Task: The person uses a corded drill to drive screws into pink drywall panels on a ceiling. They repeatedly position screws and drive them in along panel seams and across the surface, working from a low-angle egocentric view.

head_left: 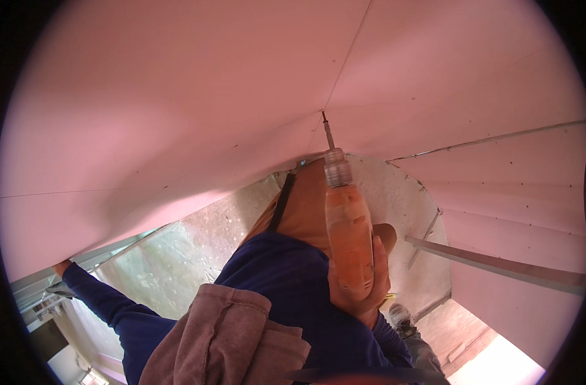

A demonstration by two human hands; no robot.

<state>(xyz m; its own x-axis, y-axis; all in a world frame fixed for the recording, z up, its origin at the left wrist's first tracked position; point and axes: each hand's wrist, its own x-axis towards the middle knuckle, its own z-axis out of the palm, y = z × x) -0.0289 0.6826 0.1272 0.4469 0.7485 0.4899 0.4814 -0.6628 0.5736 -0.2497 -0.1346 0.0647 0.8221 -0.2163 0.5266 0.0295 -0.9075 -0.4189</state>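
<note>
My right hand (381,274) is wrapped around the body of an orange power screwdriver (349,224). Its clear collar leads to a thin metal bit (329,136), and a dark screw (324,115) appears at the tip, against the pink wall panel (229,96) close to a seam between boards. Whether the screw has entered the board is too small to tell. Stretched far out to the left, my left hand (62,267) is at the lower edge of the panel; its fingers are mostly hidden there.
A greyish metal strip (498,262) juts across on the right. Another thin metal strip (492,138) runs along the right-hand panels. Below lies a stained, dusty floor (171,266). A brownish cloth (225,333) hangs over my left shoulder. Metal framing (46,295) stands at the far left.
</note>
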